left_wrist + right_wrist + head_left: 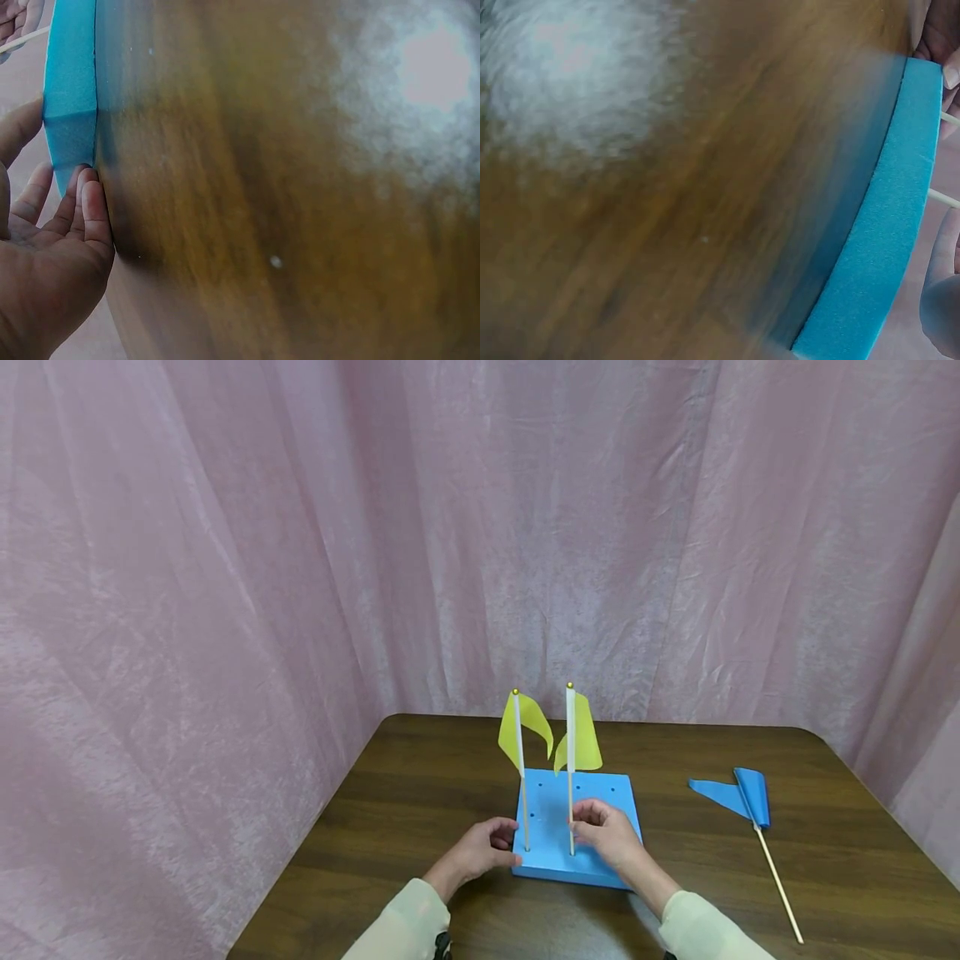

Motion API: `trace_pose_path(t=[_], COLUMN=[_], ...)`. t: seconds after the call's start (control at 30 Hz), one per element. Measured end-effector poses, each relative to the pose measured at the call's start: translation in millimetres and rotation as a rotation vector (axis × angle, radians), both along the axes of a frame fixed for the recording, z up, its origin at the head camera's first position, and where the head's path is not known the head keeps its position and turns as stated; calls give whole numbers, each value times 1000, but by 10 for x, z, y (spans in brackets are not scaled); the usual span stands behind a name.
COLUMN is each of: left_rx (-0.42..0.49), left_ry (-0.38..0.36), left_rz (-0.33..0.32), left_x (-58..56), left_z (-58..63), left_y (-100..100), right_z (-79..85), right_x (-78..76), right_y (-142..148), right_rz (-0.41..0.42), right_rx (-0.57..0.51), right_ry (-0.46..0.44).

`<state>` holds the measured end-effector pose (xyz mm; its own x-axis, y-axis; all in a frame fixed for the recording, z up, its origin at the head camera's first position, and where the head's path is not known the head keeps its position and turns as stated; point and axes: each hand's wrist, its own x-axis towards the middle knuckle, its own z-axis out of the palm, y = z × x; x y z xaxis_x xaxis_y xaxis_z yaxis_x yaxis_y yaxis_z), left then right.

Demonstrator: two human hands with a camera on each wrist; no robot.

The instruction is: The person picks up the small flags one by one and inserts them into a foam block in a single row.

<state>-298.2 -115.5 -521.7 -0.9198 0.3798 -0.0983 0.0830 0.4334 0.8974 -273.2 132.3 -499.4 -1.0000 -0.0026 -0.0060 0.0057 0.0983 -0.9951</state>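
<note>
A light blue foam block (551, 810) with small holes in its top lies on the table. My left hand (478, 848) holds its left edge; in the left wrist view, the thumb is at the top edge of the block (71, 75) and fingers touch its side. One yellow flag (510, 731) stands in a front-left hole, leaning slightly. A second yellow flag (588, 739) stands upright to its right, its stick's foot at a front hole. My right hand (609, 835) pinches that stick low down, between thumb and fingers.
On the right side of the brown wooden table (420, 768) lies a blue flag (756, 797), its stick pointing toward the front. Pink curtains (480, 543) hang behind and beside the table. Several open holes show in the block's back part.
</note>
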Motion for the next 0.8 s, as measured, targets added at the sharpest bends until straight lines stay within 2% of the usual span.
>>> trace_pose_path(t=[0.8], left_rx=[5], left_ry=[-20], left_rz=[-7], left_x=[-18], left_z=[-35], left_y=[-9], right_z=[-28], right_x=[25], right_y=[11], right_rz=[-13], right_rx=[44], right_ry=[-28])
